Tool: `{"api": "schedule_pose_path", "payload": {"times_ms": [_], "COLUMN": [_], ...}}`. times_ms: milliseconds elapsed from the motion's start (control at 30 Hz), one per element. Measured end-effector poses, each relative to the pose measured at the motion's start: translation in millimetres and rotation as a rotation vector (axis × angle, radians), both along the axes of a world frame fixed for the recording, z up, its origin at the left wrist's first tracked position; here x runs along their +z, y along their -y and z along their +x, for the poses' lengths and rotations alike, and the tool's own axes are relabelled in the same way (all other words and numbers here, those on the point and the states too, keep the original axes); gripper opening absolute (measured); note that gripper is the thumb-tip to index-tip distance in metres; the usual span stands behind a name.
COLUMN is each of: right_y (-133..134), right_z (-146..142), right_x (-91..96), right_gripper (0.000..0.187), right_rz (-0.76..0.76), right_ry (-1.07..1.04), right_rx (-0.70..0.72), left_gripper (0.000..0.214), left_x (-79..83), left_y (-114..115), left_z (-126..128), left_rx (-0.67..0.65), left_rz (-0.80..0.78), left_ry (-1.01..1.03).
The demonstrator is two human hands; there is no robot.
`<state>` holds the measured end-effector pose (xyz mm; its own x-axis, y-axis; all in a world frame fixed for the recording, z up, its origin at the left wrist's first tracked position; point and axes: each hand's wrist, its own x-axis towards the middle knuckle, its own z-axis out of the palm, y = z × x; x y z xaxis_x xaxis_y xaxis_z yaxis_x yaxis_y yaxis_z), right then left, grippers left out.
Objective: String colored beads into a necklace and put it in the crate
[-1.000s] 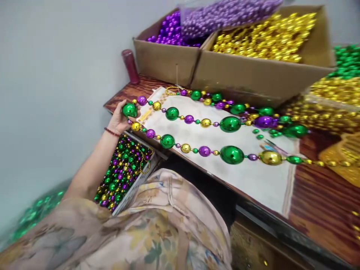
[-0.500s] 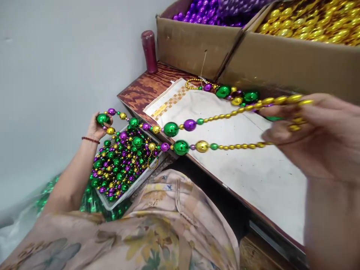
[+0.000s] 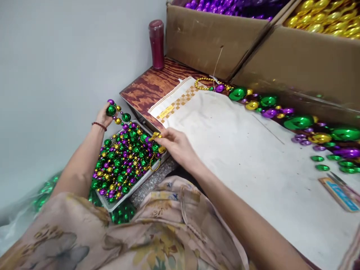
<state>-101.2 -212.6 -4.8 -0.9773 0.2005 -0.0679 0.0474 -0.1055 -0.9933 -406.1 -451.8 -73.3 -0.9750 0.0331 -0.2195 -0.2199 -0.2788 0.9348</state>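
Note:
My left hand (image 3: 103,115) is closed around one end of a bead necklace (image 3: 126,117), at a large green bead, above the far left side of the plastic bin. The necklace has green, purple and gold beads. My right hand (image 3: 176,145) pinches its gold-beaded end over the bin's right rim, beside the table edge. Between my hands the string sags low over the heap. The white plastic bin (image 3: 132,190) is heaped with similar bead strands (image 3: 118,165). Where the held necklace ends and the heap begins is hard to tell.
A white cloth (image 3: 239,157) covers much of the wooden table (image 3: 143,88). Along its back lie another bead strand (image 3: 268,101), loose green beads (image 3: 322,167), and scissors by a small blue-and-tan packet (image 3: 339,193). Behind stand cardboard boxes (image 3: 208,41) of beads and a dark red bottle (image 3: 156,45).
My right hand has swung left from over the table to the bin, bringing the gold end nearer my left hand. The necklace, stretched taut before, is now slack. The view has shifted right.

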Motion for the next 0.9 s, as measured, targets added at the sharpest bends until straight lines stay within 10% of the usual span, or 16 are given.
{"api": "schedule_pose_path", "payload": {"times_ms": [200, 400, 633, 900], "right_y": [56.3, 39.4, 24.5, 41.4], "right_z": [-23.6, -12.1, -16.0, -18.1], "right_x": [-88.0, -158.7, -174.7, -188.9], "right_gripper": [0.023, 0.030, 0.017, 0.023], "right_rz": [-0.182, 0.073, 0.338, 0.125], "right_ry": [0.388, 0.713, 0.821, 0.940], "right_rx": [-0.123, 0.002, 0.161, 0.201], "left_gripper": [0.028, 0.028, 0.038, 0.058], "left_x": [-38.6, -101.6, -137.6, -146.0], "left_y": [-19.9, -21.1, -3.3, 13.7], "left_z": [-14.7, 3.3, 17.2, 16.6], "left_rx": [0.050, -0.089, -0.315, -0.261], "left_rz": [-0.459, -0.885, -1.400, -1.742], "left_ry": [-0.139, -0.182, -0.162, -0.043]}}
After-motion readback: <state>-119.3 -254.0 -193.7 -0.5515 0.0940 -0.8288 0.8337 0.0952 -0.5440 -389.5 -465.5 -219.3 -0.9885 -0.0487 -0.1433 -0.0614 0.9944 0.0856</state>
